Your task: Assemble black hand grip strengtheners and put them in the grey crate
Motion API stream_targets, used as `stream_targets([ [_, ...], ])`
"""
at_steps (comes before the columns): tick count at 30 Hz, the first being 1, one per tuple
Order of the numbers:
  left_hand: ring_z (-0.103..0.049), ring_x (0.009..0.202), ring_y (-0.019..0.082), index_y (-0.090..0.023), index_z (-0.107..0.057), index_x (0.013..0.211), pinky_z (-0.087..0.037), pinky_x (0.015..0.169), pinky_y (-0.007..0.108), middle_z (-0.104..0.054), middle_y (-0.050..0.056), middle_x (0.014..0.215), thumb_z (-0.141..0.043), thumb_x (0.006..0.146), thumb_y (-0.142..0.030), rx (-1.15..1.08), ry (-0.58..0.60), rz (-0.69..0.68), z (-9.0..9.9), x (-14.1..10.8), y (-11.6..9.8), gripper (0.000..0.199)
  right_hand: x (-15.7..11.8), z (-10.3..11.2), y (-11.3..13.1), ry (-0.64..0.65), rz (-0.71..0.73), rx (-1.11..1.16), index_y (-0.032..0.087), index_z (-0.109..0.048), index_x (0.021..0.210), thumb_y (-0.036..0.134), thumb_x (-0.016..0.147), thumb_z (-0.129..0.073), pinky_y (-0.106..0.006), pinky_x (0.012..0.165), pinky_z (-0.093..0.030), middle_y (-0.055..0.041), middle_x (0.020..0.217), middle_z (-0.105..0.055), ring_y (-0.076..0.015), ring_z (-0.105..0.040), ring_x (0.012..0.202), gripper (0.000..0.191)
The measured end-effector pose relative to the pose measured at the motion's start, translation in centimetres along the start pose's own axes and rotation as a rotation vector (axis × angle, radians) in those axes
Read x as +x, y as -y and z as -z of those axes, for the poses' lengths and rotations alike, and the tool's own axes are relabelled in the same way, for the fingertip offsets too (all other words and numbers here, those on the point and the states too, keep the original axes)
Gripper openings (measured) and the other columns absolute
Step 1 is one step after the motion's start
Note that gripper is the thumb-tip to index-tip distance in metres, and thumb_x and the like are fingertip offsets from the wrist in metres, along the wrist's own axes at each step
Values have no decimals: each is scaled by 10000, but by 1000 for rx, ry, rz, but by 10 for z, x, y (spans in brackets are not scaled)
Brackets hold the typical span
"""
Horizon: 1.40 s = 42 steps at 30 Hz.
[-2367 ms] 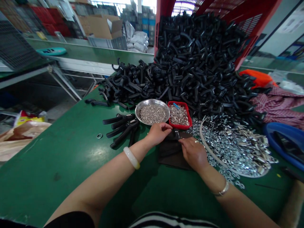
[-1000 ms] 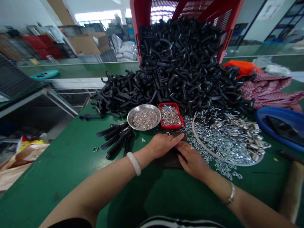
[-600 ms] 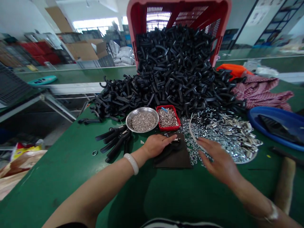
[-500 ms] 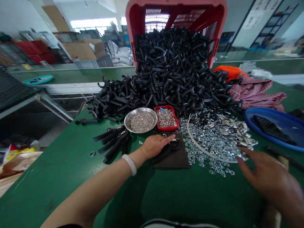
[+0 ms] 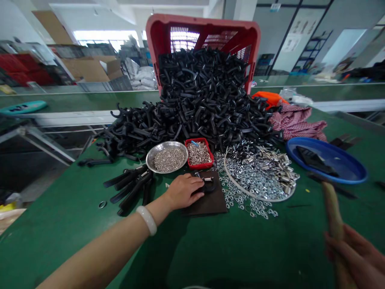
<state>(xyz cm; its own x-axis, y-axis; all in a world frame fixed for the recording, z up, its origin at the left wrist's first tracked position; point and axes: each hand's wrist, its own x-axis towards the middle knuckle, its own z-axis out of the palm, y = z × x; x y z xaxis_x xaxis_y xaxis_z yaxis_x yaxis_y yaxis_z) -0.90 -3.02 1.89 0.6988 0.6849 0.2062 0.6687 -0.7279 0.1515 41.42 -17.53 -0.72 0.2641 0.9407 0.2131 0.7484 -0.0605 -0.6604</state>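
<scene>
My left hand [image 5: 183,192] rests on a black plastic clamp with a small metal spring [image 5: 207,184], pressing it onto a dark rubber pad [image 5: 210,204]. At the lower right, my right hand [image 5: 355,257] grips the wooden handle of a hammer [image 5: 332,216], raised off the table. The hammer head is blurred and hard to make out. Close to the pad sit a steel bowl of small silver rings [image 5: 167,157] and a red tray of metal clips [image 5: 199,154]. Several assembled black clamps [image 5: 130,188] lie left of my left hand.
A huge heap of black plastic parts [image 5: 198,96] spills from a tipped red crate [image 5: 201,30] onto the green workbench [image 5: 75,237]. Loose silver washers [image 5: 255,178] lie right of the pad, and a blue tray [image 5: 326,158] stands further right beside checked cloth [image 5: 296,122].
My right hand has left the pad, moved right and taken hold of the wooden hammer, lifting it from the table. My left hand stays on the clamp. The view has tilted upward.
</scene>
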Motion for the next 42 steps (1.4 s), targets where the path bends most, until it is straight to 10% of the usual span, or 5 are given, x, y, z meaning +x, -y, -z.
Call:
stream_targets([
  [5,-461,1090,269,-248,-468,1238,-334,913,485,-493,58,1285,-517,752,-497,20,62,196,-1,-8,-16,548,-5,-30,85,230,151,214,271,-243,1380,386,835,-469,-284,508,-562,-78,1004,-651,-195,-655,643,601],
  [13,-475,1093,266,-271,-429,1262,-311,919,522,-471,44,1310,-518,764,-378,80,111,175,2,-10,-14,518,34,-60,108,363,640,-281,313,-254,1378,229,868,-399,-344,742,-547,-39,1144,-606,-209,-629,918,537],
  [29,-487,1084,229,-270,-450,1241,-391,824,371,-483,14,1301,-555,739,-360,68,137,96,5,-7,-2,520,35,-46,114,169,559,-193,290,-226,1392,272,862,-434,-354,828,-518,-41,1273,-498,-239,-576,1018,569],
  [35,-458,1135,244,-279,-443,1243,-380,865,403,-469,16,1315,-548,747,-326,52,132,93,3,-8,1,509,41,-45,110,499,631,-253,321,-256,1372,238,881,-381,-363,796,-527,-8,1211,-555,-212,-594,992,514],
  [42,-419,1199,226,-176,-332,1319,-297,1001,419,-443,110,1327,-547,736,-512,-79,38,247,-5,-21,12,706,36,-46,142,170,569,-120,272,-200,1399,261,890,-373,-237,595,-563,-54,1081,-639,-169,-670,729,538],
])
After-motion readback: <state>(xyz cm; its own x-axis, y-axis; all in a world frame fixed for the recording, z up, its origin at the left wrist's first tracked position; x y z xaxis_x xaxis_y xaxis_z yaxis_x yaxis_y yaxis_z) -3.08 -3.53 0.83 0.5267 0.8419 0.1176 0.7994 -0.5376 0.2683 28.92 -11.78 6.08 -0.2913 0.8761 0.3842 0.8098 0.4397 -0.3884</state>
